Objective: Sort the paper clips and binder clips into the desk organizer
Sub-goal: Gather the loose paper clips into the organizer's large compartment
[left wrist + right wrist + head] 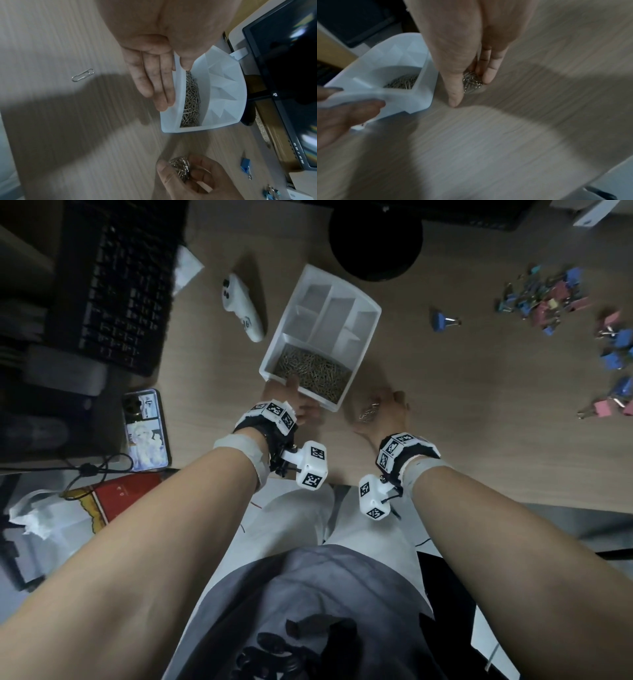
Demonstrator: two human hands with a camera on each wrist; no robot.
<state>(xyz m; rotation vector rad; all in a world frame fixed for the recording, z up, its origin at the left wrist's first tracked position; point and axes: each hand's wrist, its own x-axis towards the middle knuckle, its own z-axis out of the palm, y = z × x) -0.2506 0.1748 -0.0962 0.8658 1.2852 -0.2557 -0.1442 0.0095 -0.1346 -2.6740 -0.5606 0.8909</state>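
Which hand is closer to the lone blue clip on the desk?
The right hand. It holds a bunch of paper clips with bare desk between it and the blue clip. The left hand is farther, gripping the white organizer.

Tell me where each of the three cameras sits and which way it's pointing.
Head: looks down over both forearms at the wooden desk.
Left wrist: looks along the left hand gripping the white plastic organizer.
Right wrist: looks along the right hand clutching silver paper clips.
All share the organizer; both wrist views show the other hand too.
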